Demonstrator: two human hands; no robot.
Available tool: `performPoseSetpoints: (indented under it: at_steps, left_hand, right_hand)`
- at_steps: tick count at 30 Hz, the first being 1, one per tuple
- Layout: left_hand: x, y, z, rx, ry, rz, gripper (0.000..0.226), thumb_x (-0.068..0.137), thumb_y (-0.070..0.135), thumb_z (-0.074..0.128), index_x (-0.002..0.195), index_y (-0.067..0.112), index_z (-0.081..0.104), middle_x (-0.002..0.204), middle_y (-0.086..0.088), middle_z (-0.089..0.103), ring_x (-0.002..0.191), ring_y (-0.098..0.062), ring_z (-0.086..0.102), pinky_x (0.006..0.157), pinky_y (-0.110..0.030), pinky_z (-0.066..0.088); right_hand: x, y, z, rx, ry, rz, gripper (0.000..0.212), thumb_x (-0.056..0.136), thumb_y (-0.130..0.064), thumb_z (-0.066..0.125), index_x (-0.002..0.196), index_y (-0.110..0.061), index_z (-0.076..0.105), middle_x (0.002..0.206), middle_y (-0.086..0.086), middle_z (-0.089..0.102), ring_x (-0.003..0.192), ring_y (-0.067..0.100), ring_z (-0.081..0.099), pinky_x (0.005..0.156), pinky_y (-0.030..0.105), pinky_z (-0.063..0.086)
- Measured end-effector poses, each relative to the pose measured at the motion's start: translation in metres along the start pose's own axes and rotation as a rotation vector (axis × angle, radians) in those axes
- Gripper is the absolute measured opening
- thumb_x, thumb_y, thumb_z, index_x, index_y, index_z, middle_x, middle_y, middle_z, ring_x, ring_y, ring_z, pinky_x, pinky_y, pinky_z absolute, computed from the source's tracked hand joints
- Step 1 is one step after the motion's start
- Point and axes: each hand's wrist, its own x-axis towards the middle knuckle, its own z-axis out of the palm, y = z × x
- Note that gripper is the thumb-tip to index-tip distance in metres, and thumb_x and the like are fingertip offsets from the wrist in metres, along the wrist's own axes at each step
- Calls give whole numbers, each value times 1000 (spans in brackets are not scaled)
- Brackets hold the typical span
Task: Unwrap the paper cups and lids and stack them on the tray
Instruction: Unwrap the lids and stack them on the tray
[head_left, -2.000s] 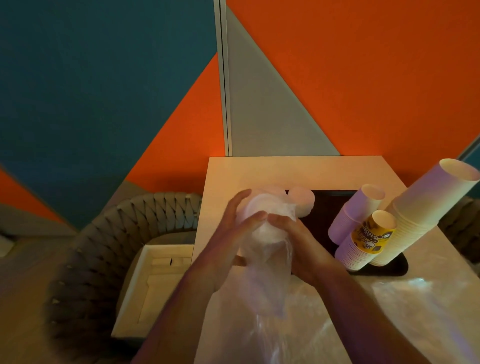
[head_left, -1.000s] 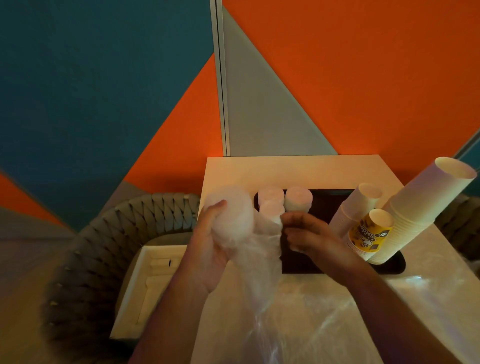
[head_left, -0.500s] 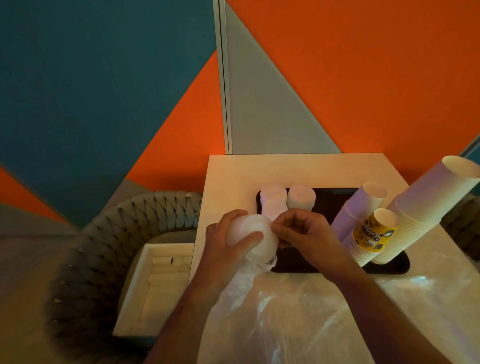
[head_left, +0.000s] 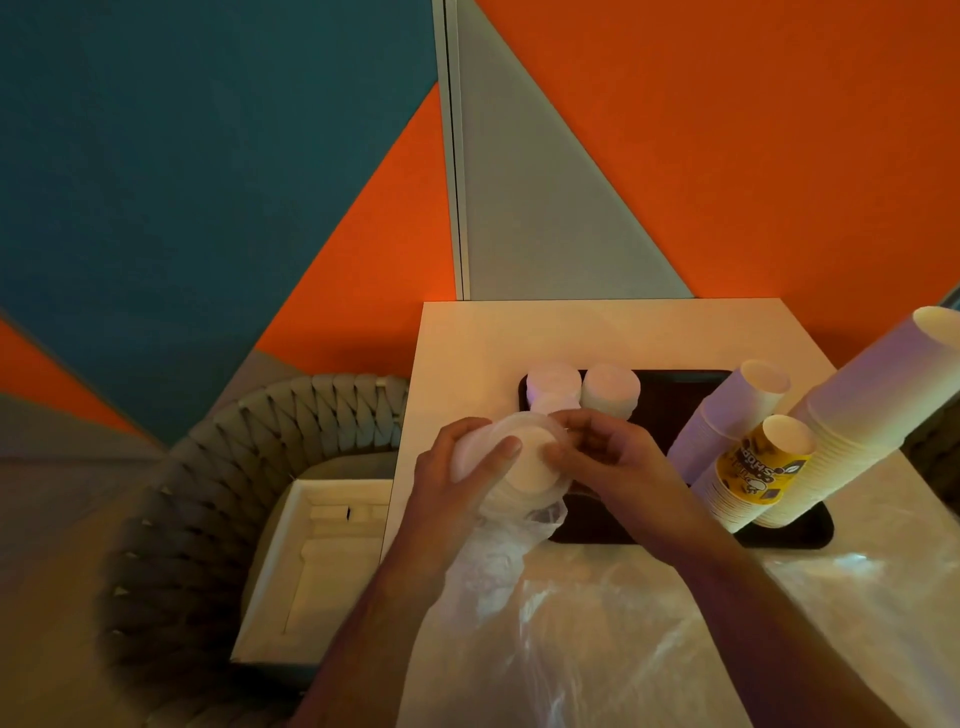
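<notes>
Both hands work one sleeve of lids (head_left: 524, 462) above the counter (head_left: 483, 332); left hand (head_left: 457, 478) clasps it steady while right hand (head_left: 597, 452) pinches the wrap (head_left: 498, 551) at its top, likely peeling; tray (head_left: 675, 395) waits just beyond.

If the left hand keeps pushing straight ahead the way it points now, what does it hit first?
Probably the two white lid stacks at the near-left end of the black tray. The left hand, gripping the wrapped lid stack, points toward them, though depth is unclear.
</notes>
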Motion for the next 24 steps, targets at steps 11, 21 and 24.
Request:
performPoseSetpoints:
  at_steps: [11,21,24]
  left_hand:
    - [3,-5,-17,-147,96,-70,28,90,31,69,105,53,61,120,10,61,112,-17,57,87,-43,58]
    - [0,-15,-18,-34,144,-54,28,90,34,70,103,57,59,120,12,58,107,-10,57,77,-31,55]
    - [-2,-17,-17,-2,154,-60,29,89,37,71,107,55,58,127,8,56,111,-13,56,81,-34,55]
  right_hand:
    - [26,62,-61,-492,271,-10,17,102,-23,57,116,-21,67,101,-6,73,92,17,71,76,26,58]
    - [26,173,-91,-1279,70,46,34,97,-27,63,130,-28,66,135,-4,61,124,21,55,104,32,47]
    - [24,185,-95,-1378,5,175,39,97,-44,57,133,-30,64,141,-3,58,123,26,53,103,36,42]
